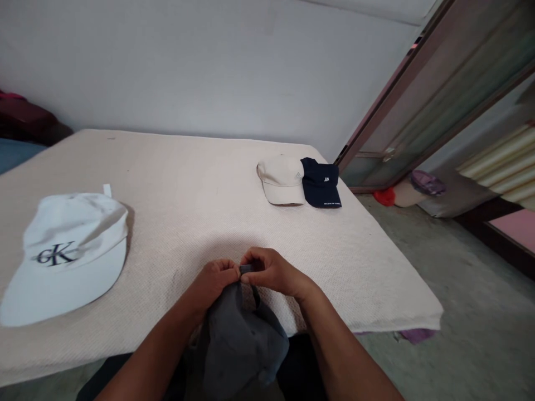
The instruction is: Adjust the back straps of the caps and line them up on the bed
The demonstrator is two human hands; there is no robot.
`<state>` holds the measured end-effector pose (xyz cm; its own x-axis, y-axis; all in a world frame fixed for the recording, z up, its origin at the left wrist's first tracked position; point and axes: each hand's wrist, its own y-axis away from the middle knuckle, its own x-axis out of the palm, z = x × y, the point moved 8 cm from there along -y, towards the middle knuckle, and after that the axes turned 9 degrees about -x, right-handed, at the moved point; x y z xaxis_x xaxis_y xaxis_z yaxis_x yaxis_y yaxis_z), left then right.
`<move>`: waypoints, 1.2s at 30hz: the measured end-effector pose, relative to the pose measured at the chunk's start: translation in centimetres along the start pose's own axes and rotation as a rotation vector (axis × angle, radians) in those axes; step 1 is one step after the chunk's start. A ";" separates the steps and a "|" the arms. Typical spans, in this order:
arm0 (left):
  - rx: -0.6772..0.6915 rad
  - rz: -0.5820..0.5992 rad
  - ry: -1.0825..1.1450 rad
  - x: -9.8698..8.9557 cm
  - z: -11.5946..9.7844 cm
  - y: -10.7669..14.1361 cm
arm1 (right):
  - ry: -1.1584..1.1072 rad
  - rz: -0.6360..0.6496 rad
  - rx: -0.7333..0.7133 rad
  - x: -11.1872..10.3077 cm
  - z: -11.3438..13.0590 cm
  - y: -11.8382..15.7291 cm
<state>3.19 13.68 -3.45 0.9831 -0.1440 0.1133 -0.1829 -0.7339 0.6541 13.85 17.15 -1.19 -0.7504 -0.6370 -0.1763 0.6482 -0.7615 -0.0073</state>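
Observation:
A dark grey cap (240,345) hangs crown down over the near edge of the bed, between my forearms. My left hand (217,281) pinches its strap end. Close beside it, my right hand (270,273) has thumb and fingers closed on the same grey strap (246,269), and the fingertips of both hands nearly meet. A white cap (75,245) with black "CK" letters lies at the left. Farther back on the right, a beige cap (282,178) sits against a navy cap (321,184).
The bed (179,184) has a pale textured cover and meets a white wall behind. Dark red items (25,120) are at the far left. Beyond the right edge are a grey floor, a glass-panelled door and a red object (384,196).

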 end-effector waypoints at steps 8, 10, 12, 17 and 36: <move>-0.025 0.025 0.023 0.2 0.3 0.0 | 0.022 0.028 0.002 0.1 0.2 -0.2; -0.037 0.030 0.030 0.3 0.4 0.1 | 0.014 0.043 0.008 0.2 0.1 -0.2; -0.037 0.037 0.029 0.4 0.4 0.2 | 0.005 0.060 0.013 0.3 0.1 -0.3; -0.020 0.066 0.020 0.4 0.6 0.2 | 0.002 0.089 0.013 0.5 0.2 -0.3; -0.021 0.129 0.149 0.6 0.4 0.7 | -0.052 0.016 0.003 0.6 0.4 -0.3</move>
<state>3.60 12.82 -3.17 0.9427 -0.1348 0.3052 -0.3083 -0.7015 0.6426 13.14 16.99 -0.90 -0.7459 -0.6544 -0.1245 0.6597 -0.7515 -0.0021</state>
